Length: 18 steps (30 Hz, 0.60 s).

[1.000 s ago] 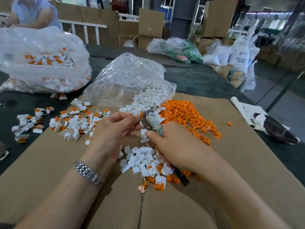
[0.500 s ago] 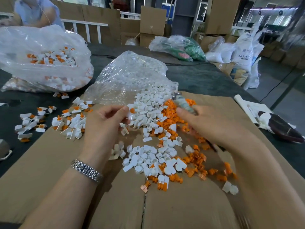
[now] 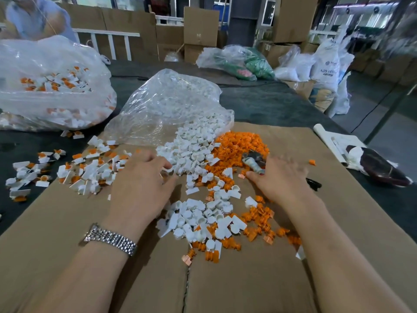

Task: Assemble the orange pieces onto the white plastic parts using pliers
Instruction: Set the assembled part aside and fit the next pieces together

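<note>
Head view: the left hand (image 3: 140, 184) lay palm down on the cardboard (image 3: 293, 279), fingers relaxed and holding nothing, fingertips touching the near edge of the white parts (image 3: 191, 152) that spilled from a clear bag (image 3: 167, 105). The right hand (image 3: 282, 177) held the pliers (image 3: 253, 162) under its palm, the wrapped jaw end projecting toward the orange pieces (image 3: 239, 145) and a black handle tip showing at its far side; its fingers were motion-blurred, so how tightly they closed could not be told. Mixed white and orange pieces lay between the hands. Assembled pieces (image 3: 85, 170) lay left of the left hand, beside a second bag (image 3: 49, 86).
</note>
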Available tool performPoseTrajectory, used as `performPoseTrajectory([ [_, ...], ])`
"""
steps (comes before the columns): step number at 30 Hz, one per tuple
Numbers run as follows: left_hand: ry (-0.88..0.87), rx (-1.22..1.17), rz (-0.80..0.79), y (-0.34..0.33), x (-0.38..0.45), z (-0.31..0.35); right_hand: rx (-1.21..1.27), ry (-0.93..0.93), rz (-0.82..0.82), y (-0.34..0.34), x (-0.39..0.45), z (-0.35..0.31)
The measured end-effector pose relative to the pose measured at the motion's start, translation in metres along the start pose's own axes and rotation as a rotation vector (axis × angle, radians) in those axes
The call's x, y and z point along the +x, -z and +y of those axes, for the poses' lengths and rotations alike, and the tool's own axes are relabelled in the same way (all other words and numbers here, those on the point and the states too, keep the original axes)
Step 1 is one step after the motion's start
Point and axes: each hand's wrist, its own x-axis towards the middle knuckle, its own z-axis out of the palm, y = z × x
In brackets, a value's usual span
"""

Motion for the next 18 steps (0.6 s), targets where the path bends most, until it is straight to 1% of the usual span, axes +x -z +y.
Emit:
performPoseTrajectory([
  [3,-0.149,-0.059,-0.035,-0.005,-0.001,0.008,0.014,0.021,0.015,-0.002,-0.002,-0.002],
  [6,-0.201,-0.051,-0.105,-0.010,-0.001,0.015,0.061,0.023,-0.006,-0.002,-0.002,-0.002],
  [9,-0.219,-0.068,-0.129,-0.012,-0.003,0.017,0.119,0.016,-0.024,-0.002,-0.004,-0.001],
  [11,-0.205,-0.088,-0.120,-0.012,-0.003,0.015,0.187,0.038,0.029,0.000,-0.005,0.000],
  [12,-0.195,-0.099,-0.114,-0.012,-0.003,0.015,0.217,0.077,0.092,0.002,-0.005,-0.001],
  [14,-0.150,-0.178,-0.089,-0.011,-0.003,0.015,0.222,0.214,0.226,0.005,-0.006,-0.002],
  [15,-0.109,-0.250,-0.077,-0.010,-0.002,0.016,0.193,0.283,0.259,0.006,-0.006,-0.004],
  [18,0.074,-0.525,-0.111,-0.005,-0.002,0.017,0.032,0.389,0.235,0.003,-0.007,-0.009],
])
